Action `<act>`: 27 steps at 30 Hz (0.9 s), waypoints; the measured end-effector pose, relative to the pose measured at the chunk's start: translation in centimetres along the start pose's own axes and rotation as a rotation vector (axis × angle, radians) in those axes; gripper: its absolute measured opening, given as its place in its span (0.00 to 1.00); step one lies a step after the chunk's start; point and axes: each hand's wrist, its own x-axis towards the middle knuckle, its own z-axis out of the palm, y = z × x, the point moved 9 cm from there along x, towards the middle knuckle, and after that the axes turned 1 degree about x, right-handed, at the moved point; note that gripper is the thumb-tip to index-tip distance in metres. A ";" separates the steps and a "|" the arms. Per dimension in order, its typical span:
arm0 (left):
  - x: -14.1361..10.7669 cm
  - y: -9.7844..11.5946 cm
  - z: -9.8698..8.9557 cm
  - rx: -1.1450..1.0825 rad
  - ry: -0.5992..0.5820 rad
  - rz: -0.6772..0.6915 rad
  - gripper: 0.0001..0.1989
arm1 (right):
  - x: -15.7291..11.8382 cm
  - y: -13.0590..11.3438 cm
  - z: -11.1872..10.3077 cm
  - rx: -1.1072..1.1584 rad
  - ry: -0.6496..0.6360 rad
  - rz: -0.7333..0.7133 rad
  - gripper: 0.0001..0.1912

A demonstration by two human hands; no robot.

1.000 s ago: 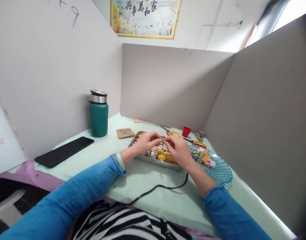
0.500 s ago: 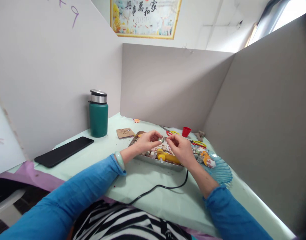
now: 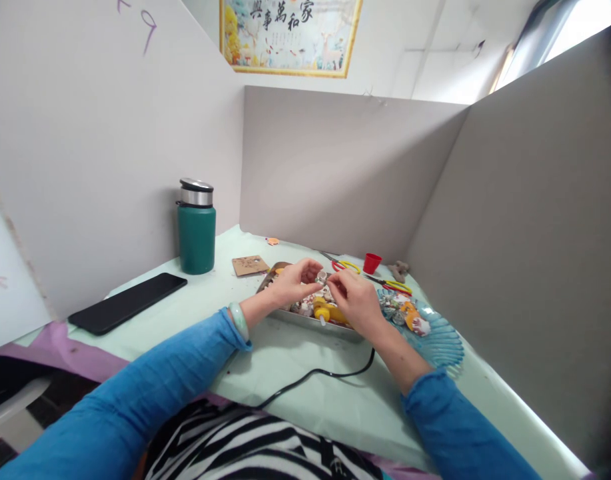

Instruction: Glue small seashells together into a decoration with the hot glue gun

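My left hand (image 3: 300, 279) is closed in a pinch on a small pale, shiny piece (image 3: 322, 277), perhaps a shell; its exact kind is too small to tell. Close to its right side, my right hand (image 3: 354, 300) has thumb and fingers pressed together, and what they hold, if anything, is hidden. Both hands are over a metal tray (image 3: 310, 324) of shells and small bits. In the tray's front lies a yellow glue gun (image 3: 330, 312), partly behind my right hand, and a black cord (image 3: 315, 375) runs from near there toward me.
To the right is a blue shell-shaped plate (image 3: 442, 343) with decorated pieces. Behind stand a red cup (image 3: 372, 263) and scissors (image 3: 398, 287). On the left are a green bottle (image 3: 196, 237), a black phone (image 3: 130, 303) and a brown card (image 3: 250, 266). Grey partitions (image 3: 335, 167) enclose the table.
My right hand has shifted slightly left and down beside the small piece, which now sits turned differently in my left fingers. My left hand has hardly moved.
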 end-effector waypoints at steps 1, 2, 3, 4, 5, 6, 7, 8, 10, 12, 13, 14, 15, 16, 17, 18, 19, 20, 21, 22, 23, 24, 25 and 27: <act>0.0 0.0 0.0 0.013 -0.007 0.005 0.18 | 0.0 0.0 0.1 -0.009 -0.001 -0.007 0.06; 0.0 0.0 0.1 0.022 -0.015 0.007 0.17 | 0.0 0.0 0.1 -0.017 -0.003 -0.012 0.07; 0.0 0.0 0.1 0.027 -0.024 0.008 0.17 | 0.0 0.0 0.2 -0.025 -0.005 -0.017 0.07; 0.0 0.0 0.1 0.030 -0.030 0.008 0.16 | 0.0 -0.1 0.2 -0.032 -0.008 -0.023 0.07; 0.0 0.1 0.2 0.032 -0.032 0.008 0.16 | 0.0 -0.1 0.3 -0.040 -0.011 -0.028 0.07; 0.0 0.1 0.1 0.034 -0.030 0.011 0.16 | 0.0 -0.1 0.3 -0.047 -0.015 -0.031 0.08; 0.0 0.2 0.1 0.038 -0.028 0.015 0.16 | 0.0 -0.2 0.3 -0.055 -0.019 -0.033 0.08; 0.0 0.3 0.1 0.044 -0.028 0.021 0.16 | 0.0 -0.2 0.4 -0.062 -0.023 -0.034 0.08; 0.0 0.4 0.1 0.056 -0.024 0.030 0.16 | 0.0 -0.3 0.4 -0.075 -0.029 -0.036 0.09; 0.0 0.4 0.1 0.064 -0.025 0.034 0.16 | 0.0 -0.5 0.4 -0.085 -0.031 -0.040 0.09; 0.0 0.4 0.1 0.067 -0.026 0.035 0.16 | 0.0 -0.6 0.4 -0.090 -0.032 -0.042 0.09; 0.0 0.4 0.1 0.071 -0.025 0.036 0.15 | 0.0 -0.6 0.4 -0.094 -0.032 -0.042 0.09; 0.0 0.3 0.1 0.074 -0.023 0.037 0.15 | 0.0 -0.7 0.4 -0.099 -0.031 -0.042 0.09; 0.0 0.3 0.1 0.078 -0.022 0.038 0.15 | 0.1 -0.7 0.4 -0.104 -0.031 -0.041 0.09; 0.0 0.4 0.0 0.081 -0.021 0.039 0.15 | 0.1 -0.7 0.4 -0.110 -0.030 -0.041 0.09; 0.0 0.4 0.1 0.085 -0.024 0.039 0.15 | 0.1 -0.7 0.4 -0.117 -0.029 -0.042 0.10; 0.0 0.4 0.1 0.088 -0.025 0.038 0.15 | 0.1 -0.7 0.4 -0.125 -0.028 -0.043 0.10; 0.0 0.4 0.0 0.092 -0.024 0.036 0.15 | 0.1 -0.7 0.4 -0.132 -0.028 -0.043 0.09; 0.0 0.4 0.0 0.095 -0.025 0.033 0.15 | 0.1 -0.7 0.5 -0.140 -0.029 -0.044 0.09; 0.0 0.3 0.1 0.099 -0.027 0.029 0.15 | 0.1 -0.7 0.5 -0.148 -0.030 -0.046 0.09; 0.0 0.3 0.1 0.103 -0.028 0.027 0.15 | 0.1 -0.8 0.6 -0.154 -0.032 -0.047 0.09; 0.0 0.4 0.1 0.107 -0.031 0.027 0.14 | 0.1 -0.8 0.7 -0.156 -0.036 -0.048 0.09; 0.0 0.4 0.1 0.112 -0.035 0.028 0.14 | 0.1 -0.8 0.8 -0.157 -0.041 -0.049 0.09; 0.0 0.4 0.2 0.119 -0.040 0.034 0.14 | 0.1 -0.9 0.9 -0.160 -0.047 -0.054 0.09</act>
